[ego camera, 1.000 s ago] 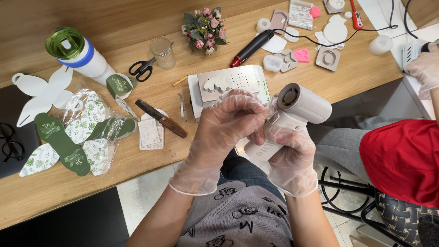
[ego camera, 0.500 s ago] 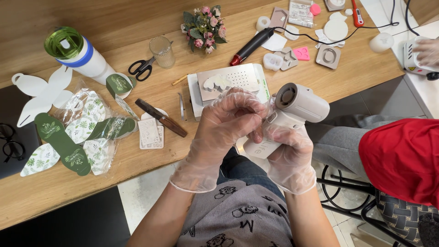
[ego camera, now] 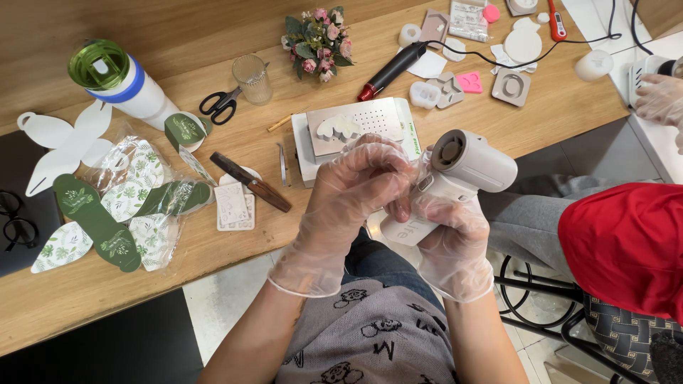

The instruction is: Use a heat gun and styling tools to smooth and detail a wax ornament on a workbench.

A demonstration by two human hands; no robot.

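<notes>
Both my hands wear thin clear gloves and meet over my lap at the front edge of the wooden table (ego camera: 235, 277). My right hand (ego camera: 448, 238) grips the handle of a white hand-held blower-shaped tool (ego camera: 462, 174), whose round barrel points up and to the right. My left hand (ego camera: 348, 195) is curled with its fingertips pinched together against the tool's handle, just below the barrel. What the fingertips touch is hidden. Behind my hands a white box with a perforated grey metal plate (ego camera: 356, 128) lies on the table, with small white shapes on it.
Left of the box lie tweezers (ego camera: 282, 165), a brown-handled knife (ego camera: 250, 182), leaf-print packets (ego camera: 135, 206), scissors (ego camera: 220, 103), a small glass (ego camera: 252, 78) and a green-lidded bottle (ego camera: 121, 82). Further back: flowers (ego camera: 316, 39), a black-red pen tool (ego camera: 391, 70), moulds. Another person in red (ego camera: 626, 245) sits right, their gloved hand (ego camera: 658, 99) at the far edge.
My hands and the white tool have barely moved. The other person's gloved hand at the right edge has shifted slightly.
</notes>
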